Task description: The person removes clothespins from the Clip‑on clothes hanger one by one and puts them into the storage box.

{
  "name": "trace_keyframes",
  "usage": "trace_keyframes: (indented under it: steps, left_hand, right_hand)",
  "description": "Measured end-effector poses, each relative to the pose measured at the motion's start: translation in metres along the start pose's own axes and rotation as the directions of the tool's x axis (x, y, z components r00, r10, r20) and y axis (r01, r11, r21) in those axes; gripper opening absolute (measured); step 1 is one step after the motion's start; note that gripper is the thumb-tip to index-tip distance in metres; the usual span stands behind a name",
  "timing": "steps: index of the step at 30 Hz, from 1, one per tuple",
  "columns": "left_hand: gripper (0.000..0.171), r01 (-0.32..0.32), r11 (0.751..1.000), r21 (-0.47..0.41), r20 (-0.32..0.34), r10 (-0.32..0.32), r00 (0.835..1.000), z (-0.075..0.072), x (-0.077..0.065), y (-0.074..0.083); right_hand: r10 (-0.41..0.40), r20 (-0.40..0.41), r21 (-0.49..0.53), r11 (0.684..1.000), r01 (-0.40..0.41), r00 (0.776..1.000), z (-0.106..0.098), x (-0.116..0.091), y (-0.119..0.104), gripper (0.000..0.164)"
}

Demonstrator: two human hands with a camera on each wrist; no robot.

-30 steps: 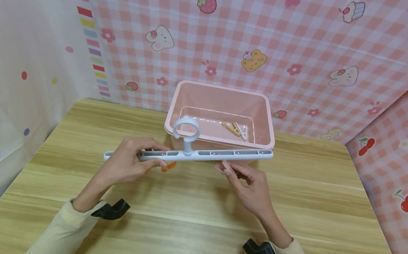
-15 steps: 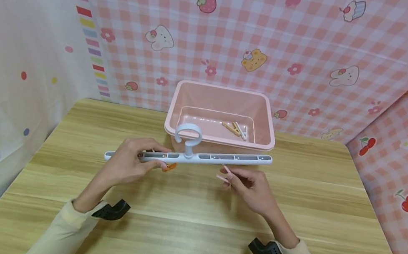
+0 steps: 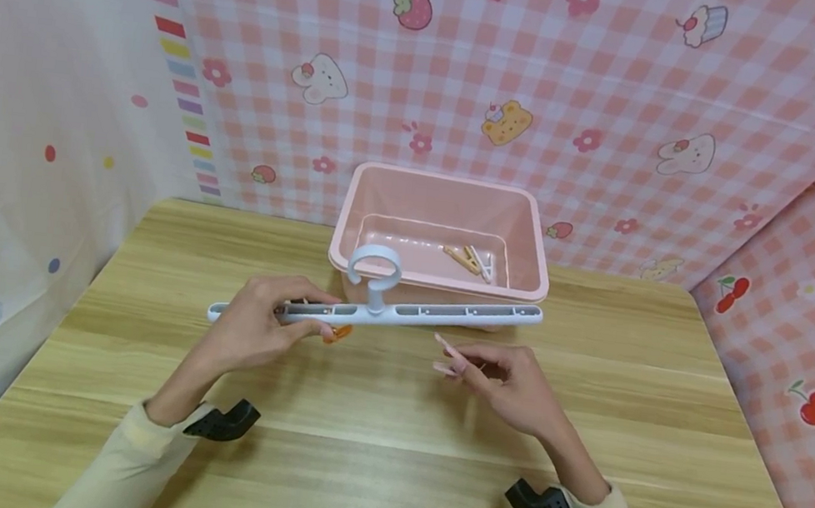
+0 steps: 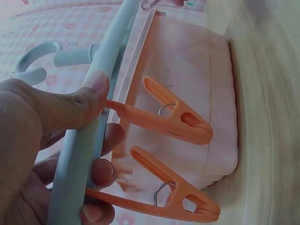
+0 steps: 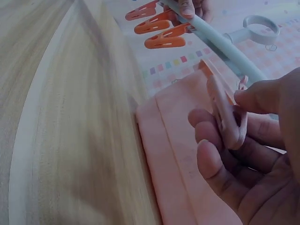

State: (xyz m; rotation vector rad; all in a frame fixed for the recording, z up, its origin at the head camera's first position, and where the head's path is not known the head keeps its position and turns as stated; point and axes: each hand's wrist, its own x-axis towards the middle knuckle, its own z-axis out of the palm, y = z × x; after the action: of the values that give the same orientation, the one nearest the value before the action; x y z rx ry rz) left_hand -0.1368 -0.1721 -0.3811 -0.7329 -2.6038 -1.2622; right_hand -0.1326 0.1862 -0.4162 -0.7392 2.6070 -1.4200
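Observation:
My left hand (image 3: pixel 256 325) grips a pale blue hanger bar (image 3: pixel 431 314) left of its middle, with the thumb along one side and fingers around the other. From the bar rises a round open hook (image 3: pixel 376 263). Orange clothespins (image 4: pixel 164 123) hang off its underside beside the left fingers; three show in the right wrist view. Between thumb and fingers, my right hand (image 3: pixel 513 388) pinches a pink clothespin (image 5: pixel 227 115), held a little below the bar's right half and apart from it.
Behind the hanger stands a pink plastic bin (image 3: pixel 435 281) on the wooden table (image 3: pixel 353 466). A tan clothespin (image 3: pixel 462 259) and a white clothespin (image 3: pixel 482 264) lie inside it. Patterned cloth (image 3: pixel 437 64) lines the back and sides.
The right hand has drawn down and slightly right, away from the bar, bringing the pink clothespin with it. The hanger's right end has dipped a little; the left hand stays in place.

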Motion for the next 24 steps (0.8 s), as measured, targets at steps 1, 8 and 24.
trace_keyframes:
  steps: [1, 8, 24]
  left_hand:
    - [0.031, 0.002, 1.0, 0.0, -0.001, -0.002, 1.0, 0.0, 0.0, 0.0]
    - [0.031, 0.006, 1.0, 0.008, 0.005, -0.006, 1.0, 0.0, 0.0, -0.001]
    - [0.03, 0.011, 1.0, 0.013, 0.019, -0.012, 1.0, -0.001, 0.001, -0.001]
  right_hand:
    - [-0.018, -0.006, -0.033, 0.999, 0.018, 1.0, 0.0, 0.0, 0.0, 0.02]
    - [-0.133, -0.019, -0.076, 0.988, 0.132, 0.991, -0.006, -0.005, -0.008, 0.022]
    - [-0.264, -0.06, -0.084, 0.962, 0.259, 0.963, -0.029, -0.007, -0.029, 0.03]
